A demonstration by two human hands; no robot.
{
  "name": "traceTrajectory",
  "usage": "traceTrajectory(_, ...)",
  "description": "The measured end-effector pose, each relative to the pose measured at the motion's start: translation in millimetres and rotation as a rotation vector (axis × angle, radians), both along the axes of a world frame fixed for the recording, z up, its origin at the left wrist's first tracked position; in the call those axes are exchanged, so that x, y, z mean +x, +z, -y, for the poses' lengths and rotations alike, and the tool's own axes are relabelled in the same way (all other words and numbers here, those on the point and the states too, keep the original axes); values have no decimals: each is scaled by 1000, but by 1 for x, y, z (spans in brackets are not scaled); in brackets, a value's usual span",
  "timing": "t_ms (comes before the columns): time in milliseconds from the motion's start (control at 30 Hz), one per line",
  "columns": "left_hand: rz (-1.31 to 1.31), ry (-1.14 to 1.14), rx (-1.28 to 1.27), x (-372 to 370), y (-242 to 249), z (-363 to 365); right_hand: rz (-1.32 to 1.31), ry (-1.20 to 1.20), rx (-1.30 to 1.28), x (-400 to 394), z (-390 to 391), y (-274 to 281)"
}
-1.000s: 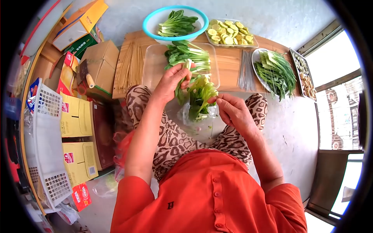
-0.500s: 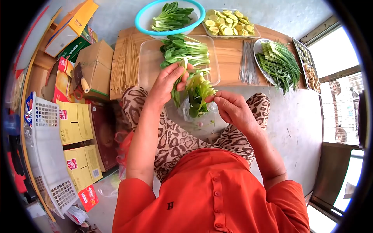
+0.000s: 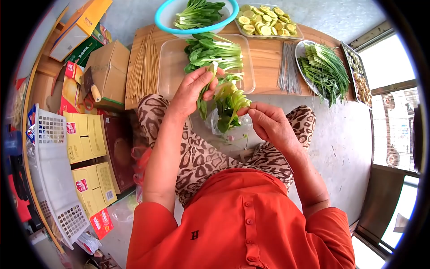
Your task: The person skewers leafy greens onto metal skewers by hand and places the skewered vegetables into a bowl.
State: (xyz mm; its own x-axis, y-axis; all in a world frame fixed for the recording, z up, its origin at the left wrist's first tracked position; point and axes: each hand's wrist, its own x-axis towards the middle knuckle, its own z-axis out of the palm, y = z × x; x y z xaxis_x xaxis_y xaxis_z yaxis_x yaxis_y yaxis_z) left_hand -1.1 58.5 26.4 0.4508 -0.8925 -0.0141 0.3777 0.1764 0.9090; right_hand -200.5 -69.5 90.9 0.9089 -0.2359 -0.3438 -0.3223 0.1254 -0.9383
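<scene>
My left hand point(image 3: 196, 91) is closed round a leafy green stem point(image 3: 203, 104). Its pale cut end pokes up above the fingers and its dark leaf hangs below. My right hand point(image 3: 269, 124) is pinched, thumb against forefinger, at the right edge of a bunched cluster of leafy greens point(image 3: 230, 104), pale yellow-green above and dark below. Whether a skewer runs through this cluster, I cannot see. It hangs between my hands, over a clear plastic bag point(image 3: 212, 120). Beyond them, more leafy greens point(image 3: 219, 53) lie in a clear plastic tray point(image 3: 170, 67).
On the wooden table point(image 3: 264, 58) are bamboo skewers point(image 3: 142, 65), metal skewers point(image 3: 289, 69), sliced squash point(image 3: 265, 30) in a tray, a plate of chives point(image 3: 324, 71) and a blue-rimmed basin point(image 3: 160, 20). Cardboard boxes point(image 3: 112, 67), a knife point(image 3: 96, 93) and a white basket point(image 3: 53, 166) stand left.
The view has shifted slightly. Both hands keep nearly the same grip and place, and the cluster between them has barely moved.
</scene>
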Motion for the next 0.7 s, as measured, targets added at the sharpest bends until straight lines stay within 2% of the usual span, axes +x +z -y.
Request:
traceTrajectory(533, 96, -84, 70, 0, 9, -5, -21, 25, -32, -3, 3, 2)
traceTrajectory(700, 129, -153, 52, -4, -9, 1, -16, -24, 7, 5, 1, -4)
